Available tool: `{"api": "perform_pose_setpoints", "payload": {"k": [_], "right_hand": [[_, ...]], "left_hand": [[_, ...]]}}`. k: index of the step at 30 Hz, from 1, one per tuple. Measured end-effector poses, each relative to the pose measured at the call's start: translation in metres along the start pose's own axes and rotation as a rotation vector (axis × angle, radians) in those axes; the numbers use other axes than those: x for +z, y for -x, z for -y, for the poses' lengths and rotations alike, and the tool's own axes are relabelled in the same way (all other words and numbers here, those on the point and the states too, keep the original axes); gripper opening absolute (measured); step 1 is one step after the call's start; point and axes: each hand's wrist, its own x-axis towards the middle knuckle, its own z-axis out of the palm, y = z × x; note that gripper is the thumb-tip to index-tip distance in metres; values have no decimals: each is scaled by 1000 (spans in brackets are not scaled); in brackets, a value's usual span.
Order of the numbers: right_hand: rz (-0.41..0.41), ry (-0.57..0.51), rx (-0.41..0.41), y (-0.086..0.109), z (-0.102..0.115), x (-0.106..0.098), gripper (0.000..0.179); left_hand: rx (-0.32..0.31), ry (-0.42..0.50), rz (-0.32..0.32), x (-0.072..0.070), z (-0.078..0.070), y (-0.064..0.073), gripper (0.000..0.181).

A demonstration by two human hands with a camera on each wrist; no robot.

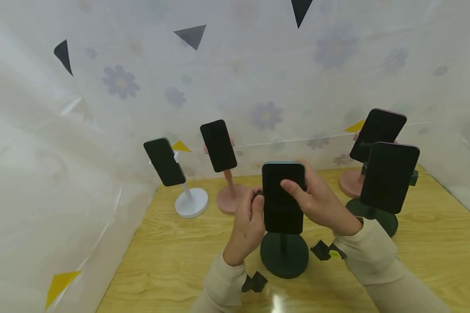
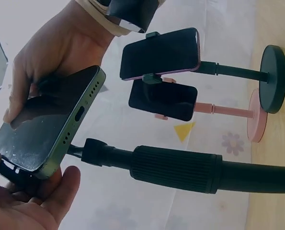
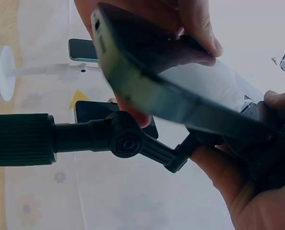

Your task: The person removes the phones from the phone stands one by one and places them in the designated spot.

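Note:
A smartphone (image 1: pixel 283 198) with a dark screen stands upright at the top of a dark green phone stand (image 1: pixel 284 256). At the phone's left edge, my left hand (image 1: pixel 248 224) grips the stand's black clamp (image 2: pixel 18 175), fingers curled behind it. My right hand (image 1: pixel 325 202) holds the phone from the right, thumb over the screen and fingers wrapped behind. The phone's green frame and charging port (image 2: pixel 80 113) show in the left wrist view. In the right wrist view, the stand's jointed neck (image 3: pixel 128 143) runs beneath the phone. My hands hide much of the clamp.
A white stand (image 1: pixel 192 203) and a pink stand (image 1: pixel 229 200) hold phones at the back left. To the right, another pink stand (image 1: pixel 350 182) and a dark green stand (image 1: pixel 387 221) also hold phones. A patterned curtain (image 1: pixel 235 87) surrounds the wooden table (image 1: pixel 172 261).

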Motion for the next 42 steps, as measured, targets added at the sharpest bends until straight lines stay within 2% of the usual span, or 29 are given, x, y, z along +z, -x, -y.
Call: {"api": "perform_pose_setpoints", "payload": {"k": [4,7,15,20,27,42], "right_hand": [[7,-19,-8,0,-2,-1,32],[14,-31,-3,-1,-2,-2,32],[22,-31,-12,-1,-5,-3,31],[23,-47,-26,0,-6,-5,29],[23,-57,-60,0,-8,-5,29],[46,-156,-74,1,-13,-5,25]], "left_hand": [[-71,98,16,-1,-2,-2,35],[-87,129,17,0,-3,-2,41],[-64,185,1,1,1,-2,42],[-71,200,-46,4,0,-1,44],[-41,253,-91,8,2,1,38],[-53,275,-83,8,2,2,38]]}}
